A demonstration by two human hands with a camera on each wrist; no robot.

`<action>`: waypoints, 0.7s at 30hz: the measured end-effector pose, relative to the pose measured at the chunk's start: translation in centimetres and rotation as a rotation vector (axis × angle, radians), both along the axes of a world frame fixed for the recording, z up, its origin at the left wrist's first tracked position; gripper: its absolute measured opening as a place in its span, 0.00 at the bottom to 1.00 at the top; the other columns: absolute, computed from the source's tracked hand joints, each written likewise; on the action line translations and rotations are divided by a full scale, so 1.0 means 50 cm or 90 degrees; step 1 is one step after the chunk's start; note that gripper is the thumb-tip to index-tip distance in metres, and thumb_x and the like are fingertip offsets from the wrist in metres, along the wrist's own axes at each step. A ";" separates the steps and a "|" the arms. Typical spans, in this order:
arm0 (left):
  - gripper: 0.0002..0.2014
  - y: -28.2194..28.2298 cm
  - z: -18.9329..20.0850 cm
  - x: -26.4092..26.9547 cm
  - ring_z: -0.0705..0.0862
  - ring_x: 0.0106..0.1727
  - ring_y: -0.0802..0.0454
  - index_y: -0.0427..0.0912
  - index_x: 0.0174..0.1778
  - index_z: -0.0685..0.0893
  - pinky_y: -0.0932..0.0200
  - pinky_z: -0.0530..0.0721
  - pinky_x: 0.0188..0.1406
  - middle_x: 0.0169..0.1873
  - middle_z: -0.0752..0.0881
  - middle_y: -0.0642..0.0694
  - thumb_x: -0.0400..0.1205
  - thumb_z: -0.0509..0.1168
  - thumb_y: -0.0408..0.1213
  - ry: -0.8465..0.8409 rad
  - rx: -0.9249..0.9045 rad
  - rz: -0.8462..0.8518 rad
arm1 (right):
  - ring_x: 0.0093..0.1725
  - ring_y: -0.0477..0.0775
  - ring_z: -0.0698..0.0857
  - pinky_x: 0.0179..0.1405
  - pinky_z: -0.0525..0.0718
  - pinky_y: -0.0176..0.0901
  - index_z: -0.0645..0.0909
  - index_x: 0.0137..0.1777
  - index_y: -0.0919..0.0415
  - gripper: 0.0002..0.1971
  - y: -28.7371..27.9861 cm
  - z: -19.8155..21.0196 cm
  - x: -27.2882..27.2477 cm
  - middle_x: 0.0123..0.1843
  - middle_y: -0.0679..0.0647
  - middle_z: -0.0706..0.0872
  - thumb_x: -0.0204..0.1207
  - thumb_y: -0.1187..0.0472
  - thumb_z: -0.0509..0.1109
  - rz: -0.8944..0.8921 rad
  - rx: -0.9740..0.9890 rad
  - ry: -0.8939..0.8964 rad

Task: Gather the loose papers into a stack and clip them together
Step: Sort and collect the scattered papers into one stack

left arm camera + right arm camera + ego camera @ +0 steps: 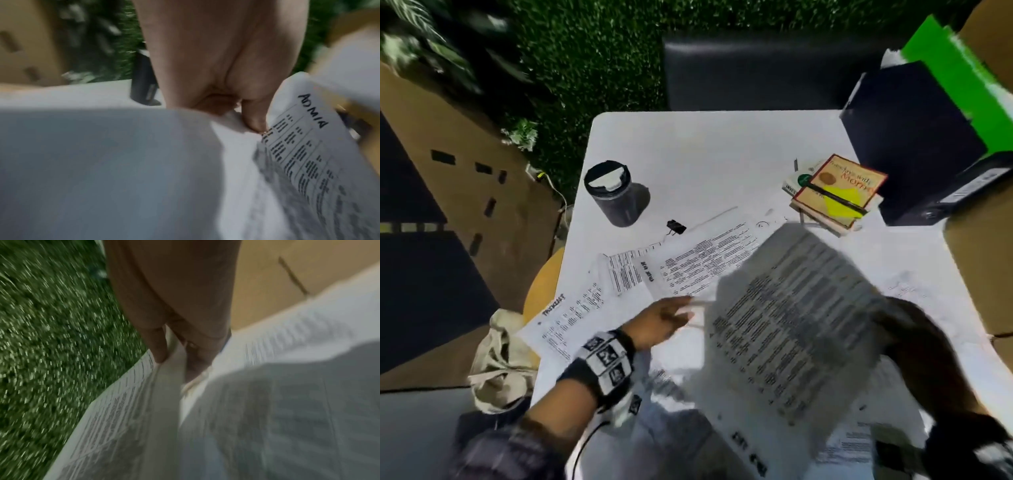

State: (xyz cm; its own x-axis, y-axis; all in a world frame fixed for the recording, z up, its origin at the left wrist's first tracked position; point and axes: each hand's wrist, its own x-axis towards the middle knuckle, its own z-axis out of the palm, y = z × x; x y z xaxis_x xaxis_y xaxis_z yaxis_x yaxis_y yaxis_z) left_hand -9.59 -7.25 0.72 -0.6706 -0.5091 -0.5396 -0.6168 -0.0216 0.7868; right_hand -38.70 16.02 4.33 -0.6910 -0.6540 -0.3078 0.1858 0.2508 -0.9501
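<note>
Several printed sheets (698, 260) lie spread over the white table (705, 154). My right hand (893, 325) holds one printed sheet (801, 315) lifted and tilted above the others, blurred by motion. In the right wrist view the thumb and fingers (197, 366) pinch that sheet's (123, 410) edge. My left hand (685, 313) reaches to the lifted sheet's left edge with fingers stretched out. In the left wrist view a fingertip (255, 126) presses on a paper (304, 154) lying on the table. A black binder clip (676, 227) lies behind the papers, apart from both hands.
A black lidded cup (616, 195) stands near the clip. Stacked books (835, 192) with a yellow note, a black binder (914, 137) and a green folder (962, 85) fill the back right. A cardboard box (983, 267) borders the right edge; a cloth bag (500, 363) hangs at left.
</note>
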 end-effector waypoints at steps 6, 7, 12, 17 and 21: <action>0.14 -0.002 0.007 0.068 0.73 0.72 0.55 0.51 0.67 0.75 0.62 0.66 0.72 0.62 0.81 0.61 0.87 0.53 0.35 0.108 0.158 0.197 | 0.39 0.44 0.88 0.34 0.85 0.35 0.89 0.42 0.47 0.21 -0.132 -0.122 0.115 0.43 0.48 0.91 0.50 0.40 0.83 0.017 0.007 -0.156; 0.15 0.003 0.007 0.080 0.68 0.75 0.56 0.51 0.71 0.72 0.64 0.61 0.71 0.69 0.76 0.58 0.88 0.53 0.39 0.119 0.178 0.235 | 0.43 0.48 0.88 0.40 0.86 0.38 0.89 0.42 0.50 0.22 -0.150 -0.132 0.127 0.44 0.49 0.91 0.48 0.42 0.84 0.025 -0.015 -0.165; 0.38 0.019 -0.049 0.141 0.60 0.75 0.65 0.65 0.74 0.70 0.53 0.54 0.76 0.72 0.66 0.67 0.68 0.60 0.75 0.151 0.244 0.241 | 0.41 0.51 0.86 0.41 0.84 0.41 0.85 0.44 0.57 0.11 -0.238 -0.175 0.171 0.35 0.46 0.90 0.65 0.51 0.77 0.034 0.036 -0.081; 0.18 0.026 -0.061 0.186 0.80 0.47 0.48 0.59 0.52 0.77 0.59 0.76 0.42 0.39 0.85 0.60 0.71 0.76 0.43 0.120 0.076 0.356 | 0.35 0.57 0.79 0.30 0.83 0.42 0.77 0.39 0.58 0.15 -0.277 -0.222 0.197 0.37 0.58 0.81 0.69 0.45 0.67 -0.050 0.233 -0.065; 0.21 0.028 -0.073 0.253 0.79 0.48 0.44 0.52 0.59 0.82 0.52 0.75 0.48 0.46 0.85 0.39 0.70 0.73 0.45 0.160 0.095 0.424 | 0.44 0.63 0.81 0.41 0.75 0.49 0.82 0.48 0.74 0.26 -0.286 -0.211 0.220 0.44 0.72 0.79 0.73 0.46 0.70 -0.102 0.408 0.078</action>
